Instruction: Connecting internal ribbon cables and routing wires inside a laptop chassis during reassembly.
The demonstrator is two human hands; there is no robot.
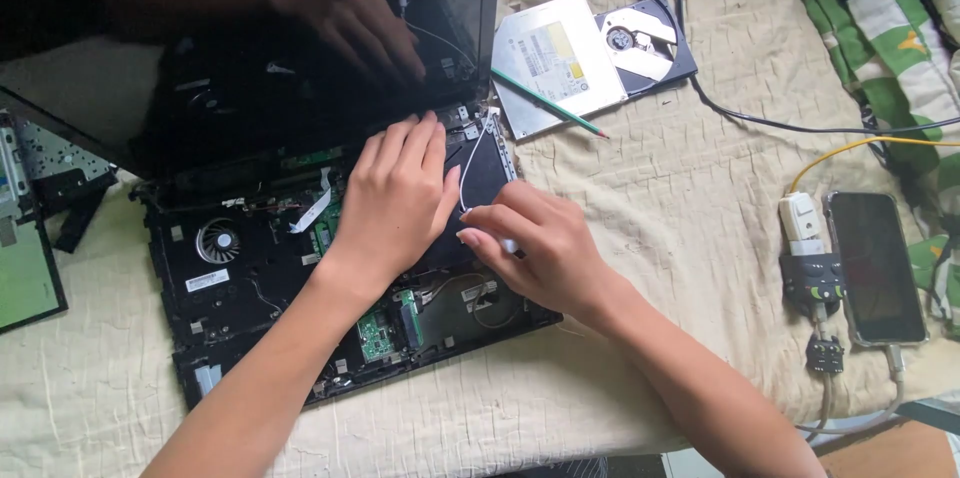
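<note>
Black opened laptop base (250, 278): left hand (395, 200) lay flat, fingers together; right hand (535, 248) pinched thin white wire (470, 173); white rectangular label (207, 280) beside fan (218, 240).

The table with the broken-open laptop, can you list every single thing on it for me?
laptop: one, black, opened up with its insides showing, left of middle
fan: one, grey, inside the laptop at left
thin wire: one, white, looping by the laptop's right hinge
disc drive: one, silver and black, tray out, top middle
pencil: one, green, lying on the disc drive
phone: one, black, right edge, cable plugged in
plug adapter: one, white, beside the phone
cloth: one, cream, covering the table
fabric: one, green and white, top right corner
left hand: flat on the laptop
right hand: pinching the thin wire
</note>
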